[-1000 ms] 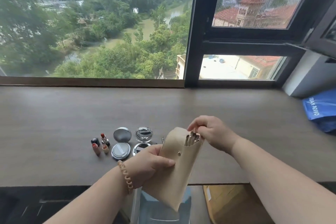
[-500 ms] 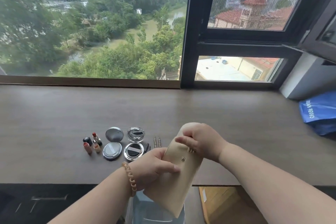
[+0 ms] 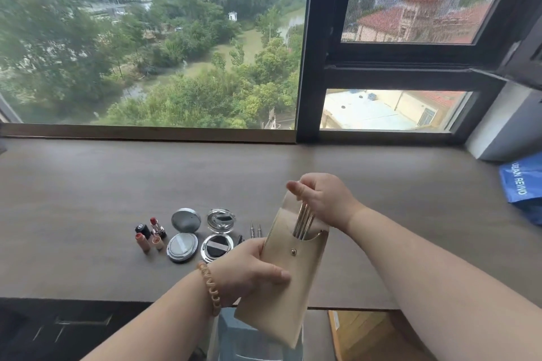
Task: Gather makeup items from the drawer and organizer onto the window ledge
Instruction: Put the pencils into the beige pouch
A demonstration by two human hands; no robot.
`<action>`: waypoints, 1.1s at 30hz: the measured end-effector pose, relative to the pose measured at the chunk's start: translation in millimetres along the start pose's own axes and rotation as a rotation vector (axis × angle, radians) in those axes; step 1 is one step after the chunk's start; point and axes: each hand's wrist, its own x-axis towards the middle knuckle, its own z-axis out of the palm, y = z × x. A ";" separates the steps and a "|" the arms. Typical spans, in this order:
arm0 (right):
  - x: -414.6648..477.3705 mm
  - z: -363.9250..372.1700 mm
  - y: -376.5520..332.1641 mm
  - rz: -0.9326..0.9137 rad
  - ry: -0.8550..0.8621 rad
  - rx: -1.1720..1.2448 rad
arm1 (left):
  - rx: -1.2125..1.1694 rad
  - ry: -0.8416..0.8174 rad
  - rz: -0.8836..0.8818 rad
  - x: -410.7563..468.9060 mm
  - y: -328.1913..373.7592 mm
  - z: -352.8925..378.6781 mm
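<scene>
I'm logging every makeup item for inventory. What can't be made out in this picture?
- Brushes, head view: the pouch covers one end and the right hand the other, so the count is unsure.
- Pencils on the ledge: lower parts behind the left hand.
- Blue bag: cut off by the right edge.
- Lipstick labels: too small.

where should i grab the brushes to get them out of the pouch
Grip the bare metal handles sticking out above the pouch mouth, coming from above. The pouch stands nearly upright with its mouth up, so they likely slide straight out.
</scene>
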 end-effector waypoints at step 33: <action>-14.0 105.4 113.4 0.664 0.029 0.441 | 0.532 0.532 -0.294 77.8 -87.9 -11.9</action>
